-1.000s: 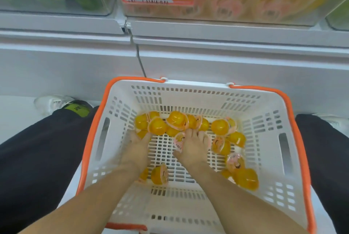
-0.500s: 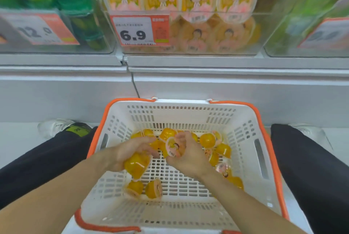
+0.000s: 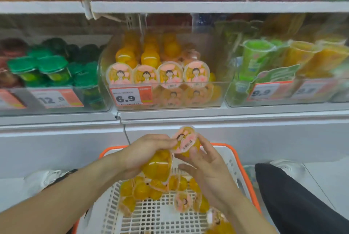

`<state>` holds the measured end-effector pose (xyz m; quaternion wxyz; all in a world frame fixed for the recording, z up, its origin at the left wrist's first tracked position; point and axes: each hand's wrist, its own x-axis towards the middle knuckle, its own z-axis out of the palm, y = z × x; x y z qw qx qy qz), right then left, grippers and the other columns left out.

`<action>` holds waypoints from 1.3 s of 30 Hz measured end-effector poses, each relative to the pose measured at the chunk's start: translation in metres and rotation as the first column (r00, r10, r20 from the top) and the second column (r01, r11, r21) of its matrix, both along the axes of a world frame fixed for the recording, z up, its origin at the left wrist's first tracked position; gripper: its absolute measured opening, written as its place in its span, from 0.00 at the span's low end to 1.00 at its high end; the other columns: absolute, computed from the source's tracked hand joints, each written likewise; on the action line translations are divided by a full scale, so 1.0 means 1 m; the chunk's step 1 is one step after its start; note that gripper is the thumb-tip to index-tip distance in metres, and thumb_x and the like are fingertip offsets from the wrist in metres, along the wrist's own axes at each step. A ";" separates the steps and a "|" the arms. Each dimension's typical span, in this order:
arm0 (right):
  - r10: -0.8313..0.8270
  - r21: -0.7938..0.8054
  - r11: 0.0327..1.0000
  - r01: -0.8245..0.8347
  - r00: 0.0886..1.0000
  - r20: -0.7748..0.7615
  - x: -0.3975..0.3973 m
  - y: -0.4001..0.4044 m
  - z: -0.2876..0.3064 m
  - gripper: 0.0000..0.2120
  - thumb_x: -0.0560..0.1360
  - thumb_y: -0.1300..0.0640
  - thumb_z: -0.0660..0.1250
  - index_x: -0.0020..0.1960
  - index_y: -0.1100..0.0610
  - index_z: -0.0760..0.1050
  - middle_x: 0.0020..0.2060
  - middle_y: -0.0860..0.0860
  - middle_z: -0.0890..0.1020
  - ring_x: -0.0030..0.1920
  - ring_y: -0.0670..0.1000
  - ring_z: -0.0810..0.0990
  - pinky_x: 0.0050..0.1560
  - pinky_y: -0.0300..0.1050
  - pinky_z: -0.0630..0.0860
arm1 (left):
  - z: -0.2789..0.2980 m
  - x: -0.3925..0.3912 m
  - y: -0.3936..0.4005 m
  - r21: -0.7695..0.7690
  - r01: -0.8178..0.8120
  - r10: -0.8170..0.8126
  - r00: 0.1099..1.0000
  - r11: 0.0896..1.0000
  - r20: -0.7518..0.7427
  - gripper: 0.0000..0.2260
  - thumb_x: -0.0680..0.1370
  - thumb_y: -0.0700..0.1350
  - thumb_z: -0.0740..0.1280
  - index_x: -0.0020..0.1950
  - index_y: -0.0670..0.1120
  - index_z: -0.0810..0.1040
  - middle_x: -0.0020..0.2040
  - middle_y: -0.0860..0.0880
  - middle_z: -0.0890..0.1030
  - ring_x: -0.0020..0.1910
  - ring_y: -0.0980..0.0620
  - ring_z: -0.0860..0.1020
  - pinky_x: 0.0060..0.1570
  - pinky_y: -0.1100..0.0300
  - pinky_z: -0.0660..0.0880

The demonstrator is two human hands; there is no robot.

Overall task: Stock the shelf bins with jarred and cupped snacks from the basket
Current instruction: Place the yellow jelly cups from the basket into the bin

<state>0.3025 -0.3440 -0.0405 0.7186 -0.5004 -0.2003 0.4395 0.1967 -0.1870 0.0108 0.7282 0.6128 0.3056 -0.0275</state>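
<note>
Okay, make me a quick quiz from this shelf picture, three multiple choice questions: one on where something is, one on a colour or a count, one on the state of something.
1. Where is the 6.9 price tag?
A. On the clear bin of orange jelly cups
B. On the basket
C. On the floor

2. What colour is the basket rim?
A. Blue
B. Orange
C. Black

3. What is the right hand doing?
A. Hanging idle
B. Pressing the shelf
C. Holding a pink-lidded jelly cup

Answers: 1 A, the tag sits on that bin's front wall. 2 B, an orange band edges the white basket. 3 C, its fingers curl round the cup above the basket, beside the left hand.
</note>
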 end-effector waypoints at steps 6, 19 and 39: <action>-0.127 0.172 0.978 0.120 0.992 0.028 0.038 0.008 0.072 0.28 0.72 0.47 0.71 0.70 0.51 0.73 0.52 0.56 0.83 0.42 0.53 0.78 0.38 0.43 0.76 | 0.022 0.028 0.006 -0.242 -0.303 0.342 0.929 0.922 0.143 0.15 0.78 0.48 0.64 0.38 0.41 0.84 0.34 0.44 0.77 0.29 0.46 0.75 0.29 0.57 0.74; -0.123 -0.117 0.877 0.465 0.454 0.882 0.154 0.124 0.168 0.28 0.64 0.50 0.81 0.60 0.49 0.74 0.52 0.49 0.83 0.47 0.51 0.83 0.52 0.51 0.80 | 0.034 0.038 0.030 -0.485 -0.511 0.642 0.753 0.709 0.146 0.09 0.75 0.47 0.63 0.39 0.44 0.76 0.33 0.44 0.76 0.30 0.46 0.73 0.34 0.58 0.66; 0.446 -0.460 0.826 0.326 0.121 0.887 0.151 0.202 0.175 0.24 0.70 0.50 0.78 0.64 0.50 0.77 0.60 0.51 0.81 0.54 0.50 0.82 0.48 0.39 0.77 | 0.047 0.029 0.038 -0.546 -0.433 0.648 0.704 0.717 0.292 0.12 0.77 0.46 0.60 0.41 0.39 0.75 0.34 0.38 0.78 0.33 0.40 0.74 0.25 0.60 0.64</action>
